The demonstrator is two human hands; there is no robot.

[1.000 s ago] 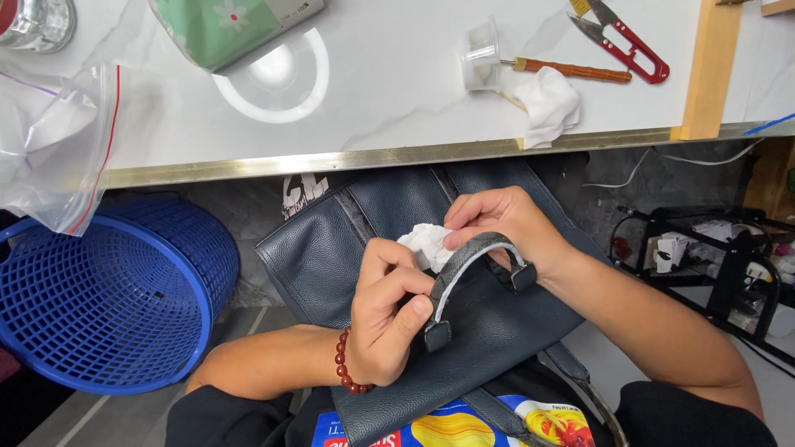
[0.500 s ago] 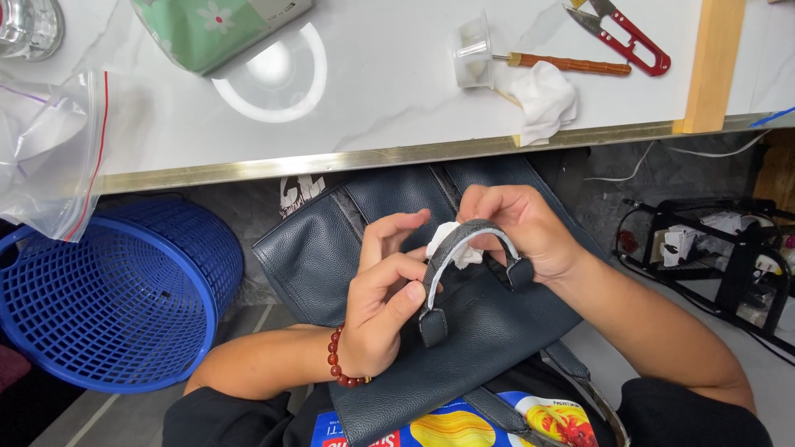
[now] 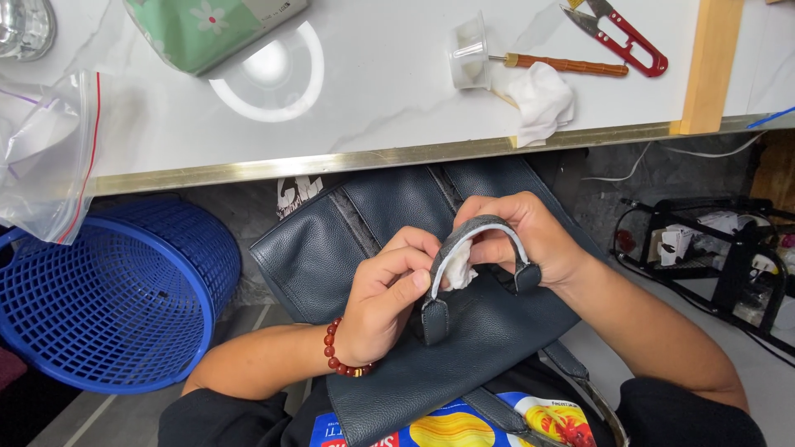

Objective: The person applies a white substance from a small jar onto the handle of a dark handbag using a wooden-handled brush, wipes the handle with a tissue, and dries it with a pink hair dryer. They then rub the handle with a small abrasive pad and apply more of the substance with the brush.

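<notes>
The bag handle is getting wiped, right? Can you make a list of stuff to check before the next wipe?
1. Left hand steadies the handle near its base: ok.
2. Right hand grips the handle's top: ok.
3. White cloth touches the handle's underside: ok.
4. Bag rests on the lap: ok.
5. Cloth damp enough: cannot tell.
6. Spare cloth lies on the table: ok.

A clear zip bag (image 3: 41, 157) with a red seal strip lies at the left edge. A green floral pack (image 3: 207, 29) sits upper left. A blue, yellow and red printed packet (image 3: 464, 426) lies bottom centre.
</notes>
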